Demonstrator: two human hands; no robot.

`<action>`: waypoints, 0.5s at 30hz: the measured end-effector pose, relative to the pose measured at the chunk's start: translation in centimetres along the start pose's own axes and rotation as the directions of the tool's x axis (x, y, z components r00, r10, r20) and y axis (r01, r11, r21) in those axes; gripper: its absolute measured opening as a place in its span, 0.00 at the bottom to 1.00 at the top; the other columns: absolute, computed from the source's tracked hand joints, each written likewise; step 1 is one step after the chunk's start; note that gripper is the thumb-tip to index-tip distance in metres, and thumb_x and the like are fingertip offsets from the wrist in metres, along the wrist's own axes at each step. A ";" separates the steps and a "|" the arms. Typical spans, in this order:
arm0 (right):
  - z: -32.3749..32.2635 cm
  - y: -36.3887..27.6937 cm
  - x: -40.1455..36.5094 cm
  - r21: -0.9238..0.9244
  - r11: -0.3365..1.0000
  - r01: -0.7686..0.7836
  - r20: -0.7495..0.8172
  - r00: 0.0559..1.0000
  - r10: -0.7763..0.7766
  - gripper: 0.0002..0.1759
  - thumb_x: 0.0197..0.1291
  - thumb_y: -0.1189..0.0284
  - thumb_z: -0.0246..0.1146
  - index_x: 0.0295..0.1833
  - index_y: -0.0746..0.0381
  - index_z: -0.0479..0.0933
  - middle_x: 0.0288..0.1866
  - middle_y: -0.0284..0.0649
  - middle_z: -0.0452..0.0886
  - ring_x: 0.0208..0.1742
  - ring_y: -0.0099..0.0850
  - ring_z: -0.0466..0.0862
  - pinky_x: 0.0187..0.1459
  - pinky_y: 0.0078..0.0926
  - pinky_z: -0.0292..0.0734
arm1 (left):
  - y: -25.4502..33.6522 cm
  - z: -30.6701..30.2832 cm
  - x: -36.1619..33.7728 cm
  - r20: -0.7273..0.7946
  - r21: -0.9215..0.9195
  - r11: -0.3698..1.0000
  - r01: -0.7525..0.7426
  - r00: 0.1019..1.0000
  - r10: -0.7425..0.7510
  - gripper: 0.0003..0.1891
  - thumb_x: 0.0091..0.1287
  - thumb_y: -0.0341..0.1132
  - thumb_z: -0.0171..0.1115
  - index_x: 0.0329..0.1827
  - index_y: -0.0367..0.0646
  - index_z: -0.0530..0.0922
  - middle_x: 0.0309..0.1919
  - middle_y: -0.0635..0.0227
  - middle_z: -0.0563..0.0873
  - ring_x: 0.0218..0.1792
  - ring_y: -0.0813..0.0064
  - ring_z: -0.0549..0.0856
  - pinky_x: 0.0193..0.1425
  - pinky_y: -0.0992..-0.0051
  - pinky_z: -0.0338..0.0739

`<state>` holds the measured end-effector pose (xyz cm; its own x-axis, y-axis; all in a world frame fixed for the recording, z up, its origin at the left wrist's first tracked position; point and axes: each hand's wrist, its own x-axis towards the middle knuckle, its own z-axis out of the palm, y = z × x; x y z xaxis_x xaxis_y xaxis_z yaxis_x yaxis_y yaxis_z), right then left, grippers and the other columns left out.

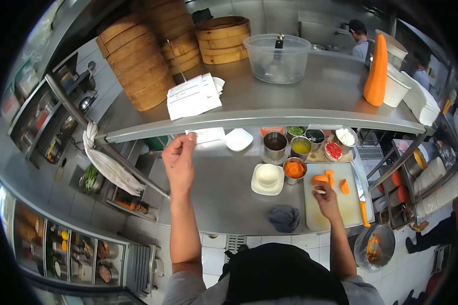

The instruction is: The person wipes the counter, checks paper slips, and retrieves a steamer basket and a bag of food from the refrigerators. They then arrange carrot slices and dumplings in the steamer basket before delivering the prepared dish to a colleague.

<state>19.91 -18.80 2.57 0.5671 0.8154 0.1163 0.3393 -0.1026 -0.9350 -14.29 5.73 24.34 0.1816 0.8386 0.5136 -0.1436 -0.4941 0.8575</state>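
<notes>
My left hand (179, 158) is raised under the shelf's front edge, thumb and fingers pinched on a printed paper slip (210, 138). Over the cutting board (318, 219) is my right hand (326, 199), its fingers closed around something small and pale that I cannot make out. Beside those fingers lie orange carrot pieces (345, 186). A knife (363, 206) with a yellow handle rests along the board's right side. Left of the board stand a metal cup of carrot slices (294, 169) and a white bowl (267, 175) on a square plate (267, 190).
Metal cups of sauces (275, 144) and chopped red pieces (333, 150) line the back. A grey cloth (284, 218) lies near the front edge. Above, the shelf (331, 84) bears bamboo steamers (137, 66), a clear tub (277, 63) and a whole carrot (376, 73). A lined bin (374, 246) stands right.
</notes>
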 end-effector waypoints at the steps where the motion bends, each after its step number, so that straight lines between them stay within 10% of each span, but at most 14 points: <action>1: 1.4 -1.0 -0.3 -0.003 1.000 0.000 -0.021 1.000 0.000 0.22 0.63 0.81 0.65 0.62 0.65 0.74 0.56 0.40 0.78 0.57 0.29 0.79 0.50 0.24 0.79 | 0.8 0.9 0.2 -0.032 -0.084 0.996 -0.032 0.999 0.029 0.13 0.75 0.35 0.63 0.32 0.36 0.83 0.28 0.81 0.81 0.31 0.91 0.71 0.39 0.84 0.65; 4: 4.0 -4.7 -0.5 0.294 0.956 -0.011 0.094 0.995 -0.017 0.24 0.63 0.80 0.65 0.65 0.64 0.73 0.61 0.41 0.77 0.58 0.30 0.80 0.57 0.29 0.79 | 0.9 0.2 0.9 0.079 -0.164 0.987 0.001 0.997 0.012 0.12 0.75 0.35 0.63 0.35 0.35 0.84 0.30 0.80 0.82 0.33 0.90 0.73 0.40 0.85 0.66; 11: 0.2 -20.7 4.1 0.353 0.747 0.563 -0.533 0.777 -0.334 0.27 0.71 0.64 0.61 0.69 0.65 0.67 0.63 0.41 0.77 0.64 0.29 0.78 0.62 0.28 0.75 | -0.2 -1.5 2.4 0.272 -0.185 0.982 0.045 0.962 0.007 0.14 0.76 0.37 0.62 0.39 0.33 0.86 0.32 0.78 0.84 0.34 0.90 0.75 0.41 0.85 0.68; 15: 0.5 -20.5 6.5 0.581 0.669 0.464 -0.470 0.862 -0.190 0.09 0.69 0.69 0.65 0.49 0.59 0.74 0.38 0.28 0.81 0.36 0.15 0.77 0.39 0.15 0.70 | 0.1 -2.0 2.4 0.339 -0.170 0.985 0.040 0.940 0.020 0.14 0.76 0.37 0.60 0.41 0.33 0.86 0.34 0.76 0.85 0.37 0.87 0.77 0.43 0.82 0.70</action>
<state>16.26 -11.07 22.33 0.7770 0.4547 0.4353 0.0540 0.6409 -0.7657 -15.86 8.13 25.57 0.4981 0.7006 0.5110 -0.2991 -0.4143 0.8596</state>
